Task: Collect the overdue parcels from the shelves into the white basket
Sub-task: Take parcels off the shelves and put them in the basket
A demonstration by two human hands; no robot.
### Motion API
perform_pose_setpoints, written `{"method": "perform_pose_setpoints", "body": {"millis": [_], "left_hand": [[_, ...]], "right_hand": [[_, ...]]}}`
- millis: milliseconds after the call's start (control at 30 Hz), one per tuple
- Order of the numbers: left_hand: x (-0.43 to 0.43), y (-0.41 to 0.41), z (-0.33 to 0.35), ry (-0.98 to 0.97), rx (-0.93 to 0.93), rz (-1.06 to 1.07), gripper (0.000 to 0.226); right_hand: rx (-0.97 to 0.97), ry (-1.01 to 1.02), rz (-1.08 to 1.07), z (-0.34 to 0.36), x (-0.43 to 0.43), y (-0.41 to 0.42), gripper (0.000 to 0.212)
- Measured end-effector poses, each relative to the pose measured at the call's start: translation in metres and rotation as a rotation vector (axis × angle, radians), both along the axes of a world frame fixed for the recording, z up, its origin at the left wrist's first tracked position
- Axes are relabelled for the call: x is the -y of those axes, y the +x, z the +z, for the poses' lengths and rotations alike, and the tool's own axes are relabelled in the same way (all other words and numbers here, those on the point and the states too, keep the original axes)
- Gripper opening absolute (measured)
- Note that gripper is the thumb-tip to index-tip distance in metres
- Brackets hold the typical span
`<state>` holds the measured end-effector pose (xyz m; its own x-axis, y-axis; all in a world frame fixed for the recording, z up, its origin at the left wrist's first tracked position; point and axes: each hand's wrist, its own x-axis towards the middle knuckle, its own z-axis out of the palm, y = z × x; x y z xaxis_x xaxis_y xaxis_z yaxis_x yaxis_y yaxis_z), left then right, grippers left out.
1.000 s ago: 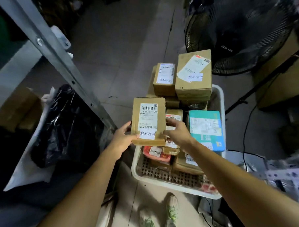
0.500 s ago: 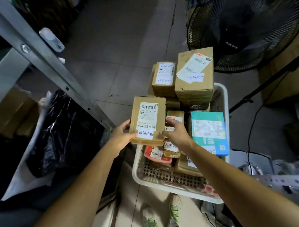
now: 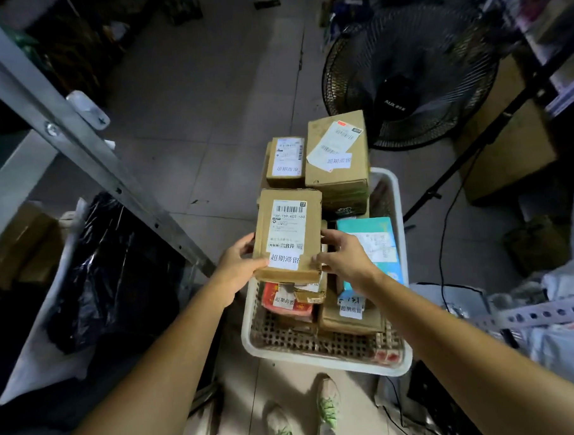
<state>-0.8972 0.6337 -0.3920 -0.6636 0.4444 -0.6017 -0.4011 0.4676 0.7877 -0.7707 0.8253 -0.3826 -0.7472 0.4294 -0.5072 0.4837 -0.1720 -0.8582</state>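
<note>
From the head camera, the white basket (image 3: 325,363) stands on the tiled floor, and everything here is placed against it.

A cardboard box (image 3: 288,233) with a barcode label on top is held flat over the basket's left half, above the parcels already inside. Whether it rests on them or hangs clear cannot be told. The left hand (image 3: 238,265) grips the box at its near left corner, thumb on top and fingers curled under. The right hand (image 3: 343,257) clamps the near right edge, with its fingers bent round the side.

Inside the basket, at the far end, a small brown box (image 3: 285,161) sits beside a large brown box (image 3: 337,156), both stacked above the rim. A teal box (image 3: 375,243) lies along the basket's right wall. At the near end, a red packet (image 3: 284,303) lies under the held box, next to a low brown parcel (image 3: 349,316).

Beyond the basket's far right corner stands a black fan (image 3: 411,77). Left of the basket, a slanting metal shelf post (image 3: 88,150) runs above a black bag (image 3: 110,264). Just in front of the basket's near rim are two shoes (image 3: 327,409). A dark cable (image 3: 444,230) trails over the floor on the basket's right.
</note>
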Motion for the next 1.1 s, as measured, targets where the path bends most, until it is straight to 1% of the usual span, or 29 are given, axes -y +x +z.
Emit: {"method": "perform_pose_setpoints", "body": {"millis": [233, 333, 600, 733, 833, 900, 1033, 1100], "left_hand": [[-0.042, 0.032, 0.015, 0.051, 0.028, -0.074, 0.082], [-0.066, 0.049, 0.014, 0.056, 0.006, -0.118, 0.083], [-0.121, 0.089, -0.006, 0.069, -0.032, -0.155, 0.078], [-0.131, 0.1, -0.018, 0.042, -0.058, -0.2, 0.078], [-0.133, 0.103, -0.021, 0.028, -0.075, -0.212, 0.079], [-0.133, 0.102, -0.02, 0.001, -0.098, -0.228, 0.08], [-0.135, 0.099, -0.012, -0.063, -0.17, -0.329, 0.081], [-0.137, 0.096, -0.009, -0.118, -0.224, -0.396, 0.082]], "right_hand": [[0.008, 0.033, -0.112, 0.031, -0.028, 0.047, 0.057], [0.002, 0.065, -0.165, 0.041, -0.042, 0.073, 0.055], [0.043, 0.174, -0.257, 0.027, -0.083, 0.112, 0.052], [0.093, 0.193, -0.22, 0.011, -0.095, 0.122, 0.053], [0.11, 0.198, -0.215, 0.004, -0.098, 0.127, 0.058], [0.119, 0.198, -0.194, 0.006, -0.1, 0.126, 0.056], [0.173, 0.246, -0.121, 0.009, -0.107, 0.124, 0.052], [0.238, 0.308, -0.053, 0.01, -0.11, 0.125, 0.053]]}}
